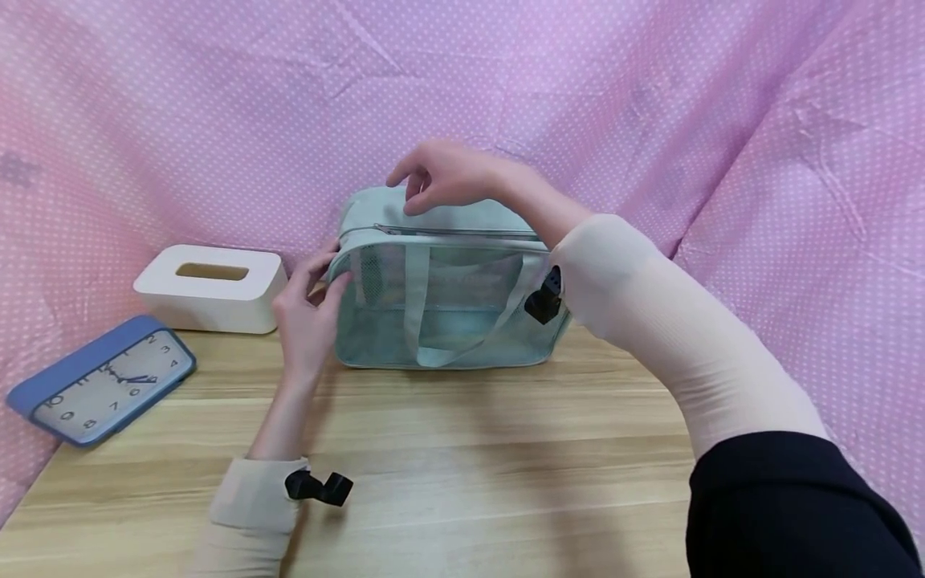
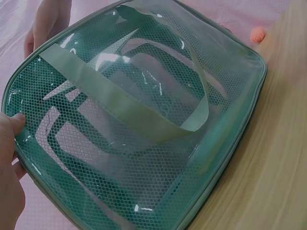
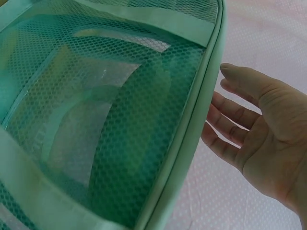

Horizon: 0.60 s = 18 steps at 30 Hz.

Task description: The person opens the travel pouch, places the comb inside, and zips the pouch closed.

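A mint-green zip bag [image 1: 473, 321] with clear, mesh-patterned sides stands upright on the wooden table. A light green strap handle [image 2: 120, 103] loops down its front. My left hand [image 1: 309, 317] grips the bag's upper left corner, thumb on the front panel and fingers round the side. Over the bag's top is my right hand [image 1: 451, 175], its fingers loosely bent and holding nothing. In the right wrist view its fingertips [image 3: 214, 125] are close by the top edge; whether they touch is unclear. A zipper [image 1: 462, 234] runs along the top, its pull near the left end.
A white tissue box [image 1: 217, 309] with a slot on top stands left of the bag. Nearer, a blue-framed clock [image 1: 108, 385] lies tilted. A small orange ball-like thing [image 2: 257, 34] shows beyond the bag. Pink dotted cloth [image 1: 253, 120] hangs behind the table [image 1: 448, 466].
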{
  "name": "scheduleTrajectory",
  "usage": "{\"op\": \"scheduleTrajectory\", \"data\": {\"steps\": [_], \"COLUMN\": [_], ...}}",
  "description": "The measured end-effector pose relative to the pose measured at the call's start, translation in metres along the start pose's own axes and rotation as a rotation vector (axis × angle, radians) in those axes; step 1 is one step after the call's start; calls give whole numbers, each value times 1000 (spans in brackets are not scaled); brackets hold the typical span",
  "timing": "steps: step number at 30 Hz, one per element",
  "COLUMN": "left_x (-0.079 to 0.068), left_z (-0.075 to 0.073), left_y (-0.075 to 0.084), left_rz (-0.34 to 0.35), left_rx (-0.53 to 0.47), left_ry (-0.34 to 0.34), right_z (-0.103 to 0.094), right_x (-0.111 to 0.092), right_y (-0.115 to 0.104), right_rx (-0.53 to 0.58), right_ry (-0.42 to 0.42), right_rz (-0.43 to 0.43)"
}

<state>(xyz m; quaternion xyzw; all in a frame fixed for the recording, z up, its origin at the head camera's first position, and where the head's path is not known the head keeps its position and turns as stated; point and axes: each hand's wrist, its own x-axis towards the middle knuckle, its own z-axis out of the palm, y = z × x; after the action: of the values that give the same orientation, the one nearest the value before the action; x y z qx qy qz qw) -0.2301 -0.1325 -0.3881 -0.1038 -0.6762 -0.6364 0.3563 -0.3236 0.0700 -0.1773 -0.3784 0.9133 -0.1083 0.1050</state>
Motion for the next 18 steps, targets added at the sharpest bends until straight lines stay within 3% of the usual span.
{"op": "scheduleTrajectory", "data": {"steps": [18], "left_x": [-5], "left_z": [1], "left_y": [-1], "left_rz": [2], "left_rx": [-14], "left_ry": [-14], "right_z": [20], "right_x": [28], "right_y": [-13], "right_rx": [-9], "right_ry": [-101], "right_rz": [-63]}}
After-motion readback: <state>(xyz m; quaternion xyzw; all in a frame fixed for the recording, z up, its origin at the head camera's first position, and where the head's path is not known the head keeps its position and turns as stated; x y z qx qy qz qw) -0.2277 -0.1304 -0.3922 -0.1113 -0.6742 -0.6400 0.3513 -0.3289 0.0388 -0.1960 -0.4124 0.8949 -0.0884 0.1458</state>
